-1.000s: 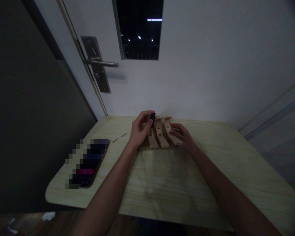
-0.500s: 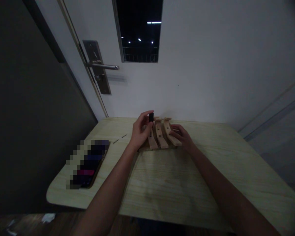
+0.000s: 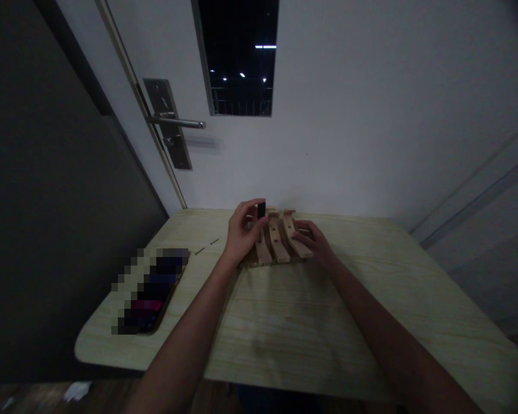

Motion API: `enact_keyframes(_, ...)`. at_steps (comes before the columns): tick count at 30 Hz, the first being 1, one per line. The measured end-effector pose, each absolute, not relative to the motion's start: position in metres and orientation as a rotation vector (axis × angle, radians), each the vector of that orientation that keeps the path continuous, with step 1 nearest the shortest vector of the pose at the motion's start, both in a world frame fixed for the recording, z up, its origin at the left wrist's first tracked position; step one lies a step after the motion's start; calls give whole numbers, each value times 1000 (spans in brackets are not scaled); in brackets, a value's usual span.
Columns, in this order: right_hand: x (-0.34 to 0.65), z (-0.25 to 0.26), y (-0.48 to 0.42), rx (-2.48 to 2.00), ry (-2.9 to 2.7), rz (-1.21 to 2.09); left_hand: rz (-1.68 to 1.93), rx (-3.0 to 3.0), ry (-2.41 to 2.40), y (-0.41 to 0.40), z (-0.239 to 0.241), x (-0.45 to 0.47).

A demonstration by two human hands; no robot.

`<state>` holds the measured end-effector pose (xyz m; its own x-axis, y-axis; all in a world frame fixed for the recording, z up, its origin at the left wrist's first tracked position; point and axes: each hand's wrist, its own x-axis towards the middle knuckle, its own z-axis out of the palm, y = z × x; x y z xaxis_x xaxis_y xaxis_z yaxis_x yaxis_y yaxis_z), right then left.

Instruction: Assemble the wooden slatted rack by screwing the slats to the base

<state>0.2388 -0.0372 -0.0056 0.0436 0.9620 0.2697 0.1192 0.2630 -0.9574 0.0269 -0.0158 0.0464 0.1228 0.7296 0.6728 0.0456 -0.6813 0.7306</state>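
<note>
Three wooden slats (image 3: 280,247) run lengthwise away — far ends leaning left.

Your view tilts up and swings slightly right, so the door handle (image 3: 181,122), the window (image 3: 237,52), the table (image 3: 285,322) and the phone (image 3: 160,290) all sit a little lower and further left in the frame than a second ago. In your left grip (image 3: 242,230), the thumb (image 3: 259,227) now covers the lower part of the black piece (image 3: 261,210), which earlier showed beyond and below the thumb tip.
</note>
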Motion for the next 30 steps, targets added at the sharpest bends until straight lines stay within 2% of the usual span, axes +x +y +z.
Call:
enact_keyframes(15,238,-7,-37,-1097,-1341,951,1659,1886,778,-17,46,29)
enact_keyframes(25,239,-4,-37,-1133,-1368,931,1546,1906,660,-22,49,27)
enact_keyframes(30,239,-6,-37,-1142,-1376,882,1632,1846,712,-21,51,28)
